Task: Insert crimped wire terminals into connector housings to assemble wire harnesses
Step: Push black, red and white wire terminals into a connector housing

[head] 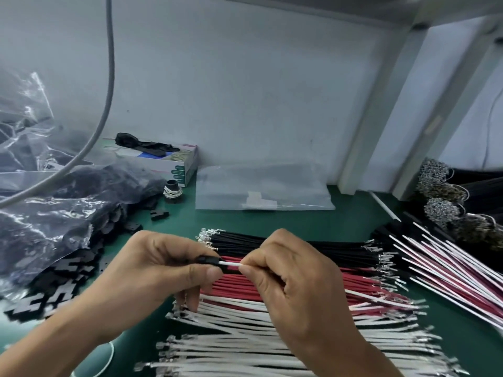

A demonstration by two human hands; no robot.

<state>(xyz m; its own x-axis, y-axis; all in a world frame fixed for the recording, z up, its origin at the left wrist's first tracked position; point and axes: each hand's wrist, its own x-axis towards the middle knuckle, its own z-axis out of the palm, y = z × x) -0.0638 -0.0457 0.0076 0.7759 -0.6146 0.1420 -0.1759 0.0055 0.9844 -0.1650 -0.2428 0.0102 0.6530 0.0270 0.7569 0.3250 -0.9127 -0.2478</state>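
White wires (pixel 272 346), thin and round, lie in loose flat rows nearest the viewer on the green mat (pixel 353 221), each tipped with a small bright metal terminal. Beyond them lies a band of red wires (pixel 239 289), then black wires (pixel 272 242), all running left to right.

Above the red band, left hand (pixel 160 270) pinches a small black plastic connector housing (pixel 208 260) between thumb and forefinger, other fingers curled below. Right hand (pixel 296 278) pinches a single white wire (pixel 230 264) at thumb and fingertip; its free end meets the housing's right face. Whether the terminal is seated cannot be told.

Left: matt black stepped housings (pixel 51 297) spill loose from a crinkled clear plastic bag (pixel 54 213). Right: a fan of mixed red-and-white wires (pixel 449 268), with bunches of crimped terminals (pixel 441 210) behind.

Farther back: a flat clear pouch (pixel 261 186), a tissue box (pixel 174 164), and a grey cable (pixel 109 77) curving down the pale wall.
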